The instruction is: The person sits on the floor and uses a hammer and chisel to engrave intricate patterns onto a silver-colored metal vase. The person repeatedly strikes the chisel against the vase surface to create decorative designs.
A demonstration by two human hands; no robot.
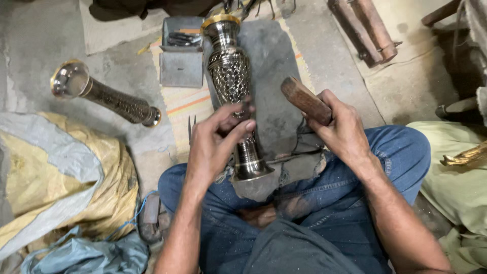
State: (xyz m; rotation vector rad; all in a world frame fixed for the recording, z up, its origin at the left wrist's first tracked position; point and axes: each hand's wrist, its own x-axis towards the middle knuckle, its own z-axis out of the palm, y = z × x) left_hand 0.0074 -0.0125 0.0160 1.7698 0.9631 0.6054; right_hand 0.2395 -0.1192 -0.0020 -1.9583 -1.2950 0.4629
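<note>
Head camera, looking down on a person sitting cross-legged in blue jeans: a tall metal vase [232,81] with a gold rim and engraved lattice body lies lengthwise in the centre of the frame, its mouth toward the top edge and its flared foot resting on a dark pad [276,101] over the lap. The left hand [215,139] is wrapped around the vase's narrow lower stem, fingers closed on it, just below the patterned belly. The right hand [342,127] sits to the right of the vase, not touching it, clamped around a wooden handle [306,100] whose blunt end points to the upper left, toward the vase. The two hands are near each other, with the pad showing between them.

At the upper left a second vase [101,94] lies on the concrete floor. A grey metal box [181,58] stands just left of the held vase's neck. Yellow and grey sacking [56,177] fills the lower left.
</note>
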